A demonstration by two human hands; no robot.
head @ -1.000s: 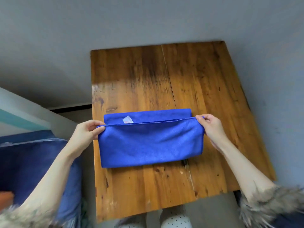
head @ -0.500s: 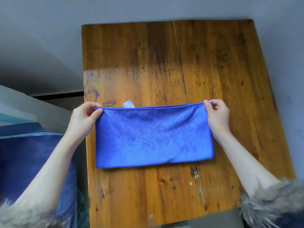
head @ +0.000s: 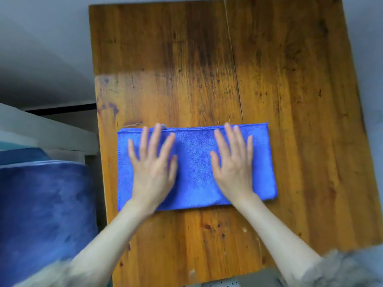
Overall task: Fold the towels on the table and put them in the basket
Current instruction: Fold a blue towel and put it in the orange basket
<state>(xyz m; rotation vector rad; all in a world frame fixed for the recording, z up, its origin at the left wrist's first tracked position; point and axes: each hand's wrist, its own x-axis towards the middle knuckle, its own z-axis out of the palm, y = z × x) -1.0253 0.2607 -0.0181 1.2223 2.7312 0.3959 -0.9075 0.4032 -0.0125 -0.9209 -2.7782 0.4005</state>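
Both hands flat on a folded towel

At centre frame, the left hand (head: pixel 152 162) and right hand (head: pixel 234 160) lie side by side with straight, spread fingers on the blue towel (head: pixel 194 168), a folded strip across the desk (head: pixel 290 100).

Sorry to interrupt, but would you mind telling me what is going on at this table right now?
A person is folding a blue towel on a wooden table. The towel lies folded into a long rectangle near the table's front. Both the left hand and the right hand lie flat on it with fingers spread, apparently pressing the fold smooth. No basket can be made out for certain in this view, so the towel has not yet been put away.
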